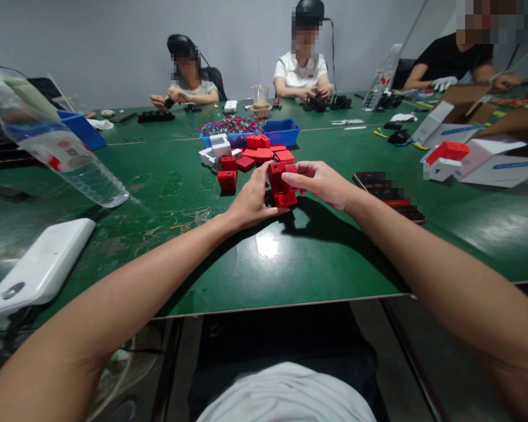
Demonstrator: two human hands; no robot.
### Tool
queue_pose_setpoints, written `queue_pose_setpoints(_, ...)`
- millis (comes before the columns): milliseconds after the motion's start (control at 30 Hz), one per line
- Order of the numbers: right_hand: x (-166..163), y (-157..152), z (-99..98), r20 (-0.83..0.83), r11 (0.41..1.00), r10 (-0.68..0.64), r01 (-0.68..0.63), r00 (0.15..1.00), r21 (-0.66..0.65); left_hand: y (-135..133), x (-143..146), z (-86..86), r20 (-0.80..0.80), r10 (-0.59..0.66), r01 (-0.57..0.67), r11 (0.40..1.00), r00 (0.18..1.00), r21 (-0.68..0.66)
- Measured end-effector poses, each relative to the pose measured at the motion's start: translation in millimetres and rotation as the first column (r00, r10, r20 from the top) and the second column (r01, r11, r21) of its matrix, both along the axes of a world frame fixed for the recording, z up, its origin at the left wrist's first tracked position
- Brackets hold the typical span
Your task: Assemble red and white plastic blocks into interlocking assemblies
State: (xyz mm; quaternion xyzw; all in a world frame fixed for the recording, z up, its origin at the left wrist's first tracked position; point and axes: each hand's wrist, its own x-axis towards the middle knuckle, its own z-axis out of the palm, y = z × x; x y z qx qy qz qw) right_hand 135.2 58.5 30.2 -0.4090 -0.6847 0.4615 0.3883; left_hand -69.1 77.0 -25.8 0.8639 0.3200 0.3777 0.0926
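Observation:
Both my hands meet over the green table (290, 258) around a red plastic block assembly (280, 186). My left hand (251, 202) grips it from the left with thumb and fingers closed on its side. My right hand (320, 181) pinches its upper right corner. Just behind lies a pile of more red blocks (264, 153), one red block (227, 180) standing apart at the left, and some white blocks (217, 149).
A blue tray (286, 133) of coloured wires sits behind the pile. A tilted water bottle (61, 155) and a white device (39, 269) are at left, a dark phone (389, 193) and cardboard boxes (479, 158) at right. Three other people work at the far side.

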Motion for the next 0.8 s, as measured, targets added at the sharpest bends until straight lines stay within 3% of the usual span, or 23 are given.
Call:
queue_pose_setpoints(233, -0.3, 0.1, 0.7, 0.032, 0.998, -0.018, 0.016, 0.999, 0.06, 0.4, -0.1, -1.1, -0.013, 0.007, -0.007, 1.0, 1.0, 0.022)
queue_pose_setpoints(800, 2.2, 1.1, 1.4, 0.036, 0.999, 0.034, -0.035, 0.999, 0.022, -0.1, -0.3, 0.1, -0.017, 0.024, -0.024, 1.0, 1.0, 0.014)
